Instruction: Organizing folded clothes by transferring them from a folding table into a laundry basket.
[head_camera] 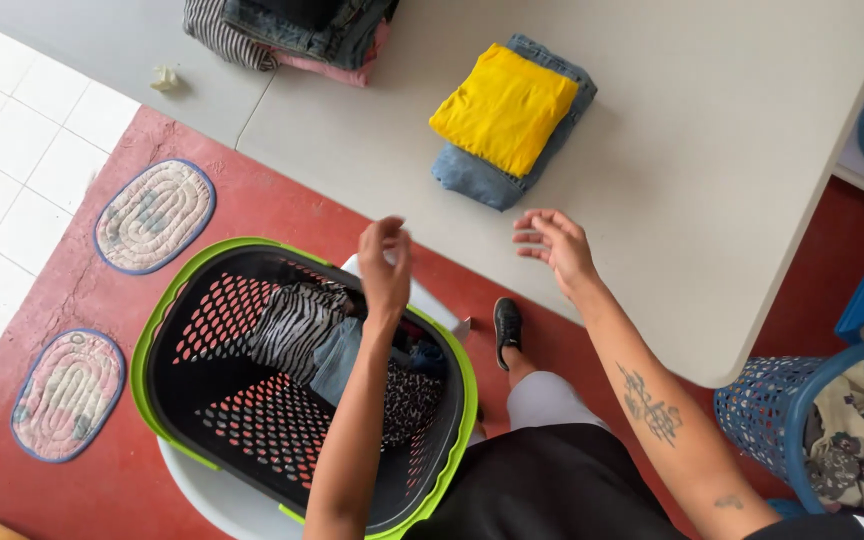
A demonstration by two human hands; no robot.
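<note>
Grips empty; basket lies diagonally.

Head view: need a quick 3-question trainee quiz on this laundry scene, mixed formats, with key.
1. True or false: the yellow folded garment lies on top of folded jeans on the table.
2. Multiple choice: the left hand is above the A) blue basket B) laundry basket with the green rim C) oval floor mat.
3. Fill in: the right hand is empty, with its fingers ____.

Key
1. True.
2. B; it holds a zebra-striped garment and other clothes.
3. Open, spread over the table edge.
</note>
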